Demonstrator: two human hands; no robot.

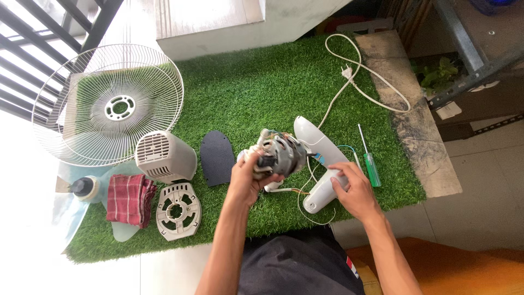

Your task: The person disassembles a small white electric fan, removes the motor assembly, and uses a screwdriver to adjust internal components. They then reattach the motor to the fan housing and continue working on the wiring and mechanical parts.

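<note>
Left hand [248, 180] wrapped tight around fan motor [279, 154], lifted just above green turf mat [262, 87]. Right hand [352, 191] pressed flat, fingers loosely curled, on white fan housing [319, 147] lying beside motor, thin wires [303, 191] running between both. Green screwdriver [371, 164] just right of housing. Further left: dark oval cover [216, 158], grey motor shell [165, 157], round vent plate [178, 211], red checked cloth [130, 199], wire fan guard [109, 104].
</note>
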